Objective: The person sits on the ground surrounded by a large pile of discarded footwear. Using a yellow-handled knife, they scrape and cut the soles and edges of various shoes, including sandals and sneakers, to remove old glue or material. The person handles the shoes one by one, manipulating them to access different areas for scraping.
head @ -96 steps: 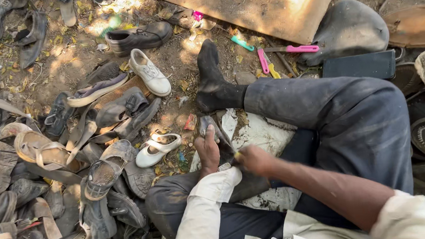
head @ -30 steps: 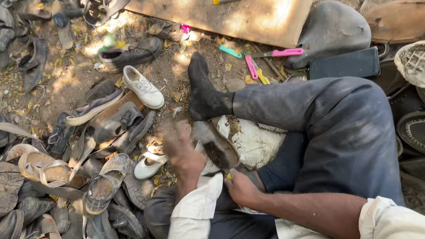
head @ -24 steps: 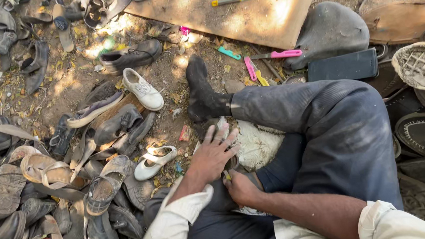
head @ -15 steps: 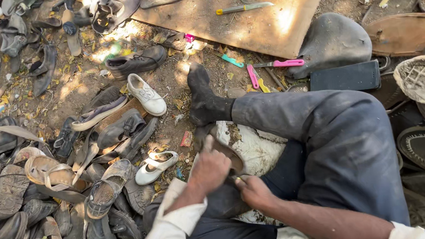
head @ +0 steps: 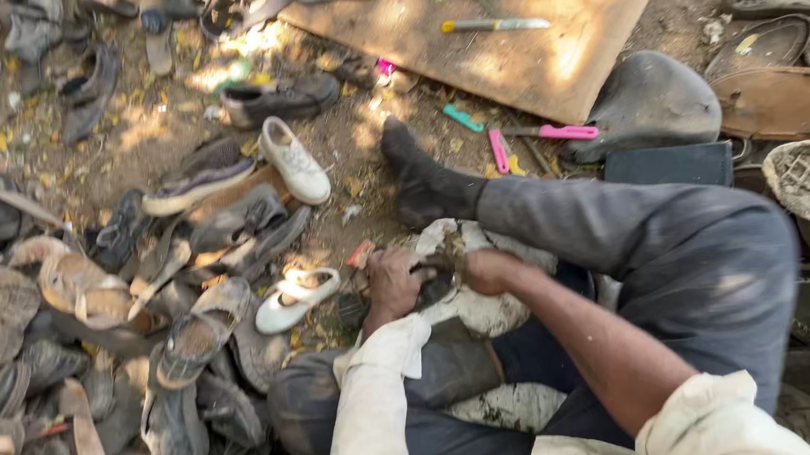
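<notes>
I sit on the ground with a dark worn shoe point(head: 435, 280) held between my knees, over a dirty white cloth point(head: 487, 307). My left hand point(head: 392, 283) grips the shoe's left side. My right hand point(head: 486, 270) closes on its right side; whether it also holds a small tool I cannot tell. My right leg in grey trousers point(head: 634, 240) stretches forward, ending in a black sock point(head: 421, 184).
A heap of old sandals and shoes point(head: 97, 306) fills the left, with a white sneaker point(head: 294, 159) and a white sandal point(head: 294, 300) near my hands. A wooden board point(head: 507, 49) with tools lies ahead. Pink-handled tools point(head: 560, 132), a black wallet-like case point(head: 669, 165) and soles lie right.
My left hand lifted off the shoe with fingers spread, then came back and closed on it. Both hands now hold the shoe close together. The view has tilted slightly.
</notes>
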